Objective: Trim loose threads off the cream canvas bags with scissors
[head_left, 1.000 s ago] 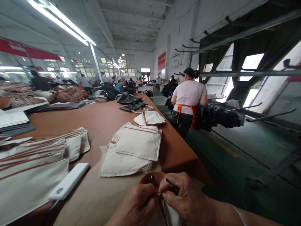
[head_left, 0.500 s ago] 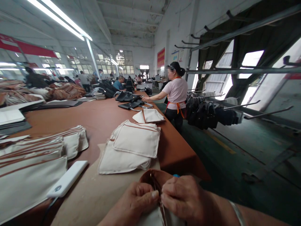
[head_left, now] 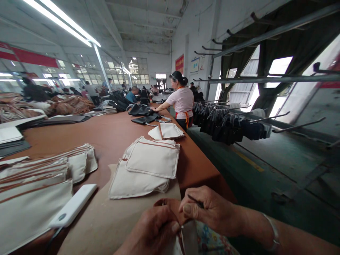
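At the near edge of the worktop [head_left: 106, 134], the left hand [head_left: 151, 233] pinches a brown-trimmed canvas pouch [head_left: 170, 207] steady, close beside the right hand [head_left: 209, 210], which grips a small dark tool [head_left: 196, 201] ready for use.

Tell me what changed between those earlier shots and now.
The right hand has lifted up and away from the brown-trimmed canvas piece, a dark thin tool pinched in its fingers; floral cloth now shows below. The co-worker has moved farther along the table. The left hand keeps its hold; the stacked canvas panels stay put.
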`<state>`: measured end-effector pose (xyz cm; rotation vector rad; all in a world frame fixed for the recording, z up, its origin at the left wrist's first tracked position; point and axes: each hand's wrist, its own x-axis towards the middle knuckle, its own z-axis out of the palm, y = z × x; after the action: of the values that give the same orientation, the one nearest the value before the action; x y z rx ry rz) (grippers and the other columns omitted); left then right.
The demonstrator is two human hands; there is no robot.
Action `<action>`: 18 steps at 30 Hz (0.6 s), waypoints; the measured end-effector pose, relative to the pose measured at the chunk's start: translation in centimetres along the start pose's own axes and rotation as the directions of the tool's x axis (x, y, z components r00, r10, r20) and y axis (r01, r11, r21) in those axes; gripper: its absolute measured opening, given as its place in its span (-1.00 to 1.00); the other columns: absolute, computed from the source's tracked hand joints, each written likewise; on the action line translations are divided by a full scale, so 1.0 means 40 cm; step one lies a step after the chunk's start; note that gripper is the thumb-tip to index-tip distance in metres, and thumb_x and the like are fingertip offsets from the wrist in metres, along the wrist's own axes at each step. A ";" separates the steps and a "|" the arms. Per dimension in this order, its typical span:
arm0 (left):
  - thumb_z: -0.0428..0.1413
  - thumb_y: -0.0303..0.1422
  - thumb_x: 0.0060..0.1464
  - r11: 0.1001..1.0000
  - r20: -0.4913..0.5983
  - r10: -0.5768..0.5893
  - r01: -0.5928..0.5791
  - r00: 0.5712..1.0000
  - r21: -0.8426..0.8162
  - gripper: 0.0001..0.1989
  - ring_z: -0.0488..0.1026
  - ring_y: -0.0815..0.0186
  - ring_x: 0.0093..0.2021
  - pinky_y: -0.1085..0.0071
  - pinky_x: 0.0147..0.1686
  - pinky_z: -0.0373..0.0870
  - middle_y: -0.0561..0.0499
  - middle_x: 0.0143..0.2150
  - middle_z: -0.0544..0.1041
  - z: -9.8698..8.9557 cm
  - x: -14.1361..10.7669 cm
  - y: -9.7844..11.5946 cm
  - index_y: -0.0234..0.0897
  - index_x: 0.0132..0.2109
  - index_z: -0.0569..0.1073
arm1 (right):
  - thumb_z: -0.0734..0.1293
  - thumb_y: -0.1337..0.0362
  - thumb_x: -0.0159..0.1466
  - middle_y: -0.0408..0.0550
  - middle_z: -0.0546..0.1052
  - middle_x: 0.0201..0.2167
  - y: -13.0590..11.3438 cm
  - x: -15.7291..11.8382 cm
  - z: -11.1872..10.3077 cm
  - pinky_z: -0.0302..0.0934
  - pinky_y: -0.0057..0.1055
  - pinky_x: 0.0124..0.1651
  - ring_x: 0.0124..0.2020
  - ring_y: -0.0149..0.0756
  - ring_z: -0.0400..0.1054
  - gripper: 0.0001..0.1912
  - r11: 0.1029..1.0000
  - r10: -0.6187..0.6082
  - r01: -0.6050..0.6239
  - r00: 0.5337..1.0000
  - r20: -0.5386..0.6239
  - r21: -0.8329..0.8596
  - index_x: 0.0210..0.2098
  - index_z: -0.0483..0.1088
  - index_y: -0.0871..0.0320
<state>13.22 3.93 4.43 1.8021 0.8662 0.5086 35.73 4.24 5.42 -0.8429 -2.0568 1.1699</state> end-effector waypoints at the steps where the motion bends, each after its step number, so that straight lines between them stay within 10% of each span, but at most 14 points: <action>1: -0.02 -0.01 0.25 1.000 -0.016 0.013 -0.013 1.000 0.011 -0.57 0.20 0.31 -0.35 0.42 -0.33 0.13 0.03 -0.40 0.30 0.001 -0.001 0.003 -0.26 -0.41 0.28 | 0.22 0.11 0.41 -0.20 0.30 -0.48 -0.008 0.010 -0.007 0.05 -0.51 -0.37 -0.45 -0.47 0.16 -0.64 0.999 -0.026 0.029 0.997 0.071 -0.039 -0.42 0.33 0.22; 8: 0.13 0.00 0.15 0.952 0.032 -0.015 0.024 0.999 -0.306 -0.57 0.19 0.35 -0.38 0.43 -0.36 0.12 0.02 -0.38 0.33 0.005 0.000 0.009 -0.29 -0.40 0.36 | 0.36 0.17 0.27 -0.22 0.29 -0.53 0.017 0.034 0.009 0.00 -0.55 -0.46 -0.51 -0.51 0.11 -0.73 0.976 0.014 -0.060 0.977 0.211 0.209 -0.42 0.37 0.27; 14: 0.04 0.17 0.12 0.620 0.060 -0.187 0.166 0.980 -0.767 -0.39 0.05 0.44 -0.57 0.45 -0.54 -0.07 0.09 -0.58 0.21 0.010 0.019 -0.033 -0.36 -0.48 0.40 | 0.40 0.09 0.24 -0.17 0.34 -0.51 0.055 0.037 0.015 0.03 -0.52 -0.42 -0.48 -0.48 0.15 -0.64 0.944 -0.016 -0.042 0.985 0.172 0.328 -0.46 0.40 0.30; 18: 0.30 -0.04 -0.01 0.697 0.134 -0.145 0.198 0.980 -0.689 -0.56 0.06 0.46 -0.53 0.47 -0.51 -0.07 0.12 -0.52 0.22 0.000 0.024 -0.036 -0.33 -0.44 0.37 | 0.42 0.04 0.23 -0.17 0.34 -0.53 0.059 0.043 0.016 0.03 -0.52 -0.43 -0.50 -0.49 0.13 -0.59 0.949 0.022 -0.065 0.990 0.141 0.308 -0.47 0.42 0.31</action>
<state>13.39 4.96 3.04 1.0119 0.6545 0.5540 34.73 6.21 3.40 -0.6727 -1.8942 1.5652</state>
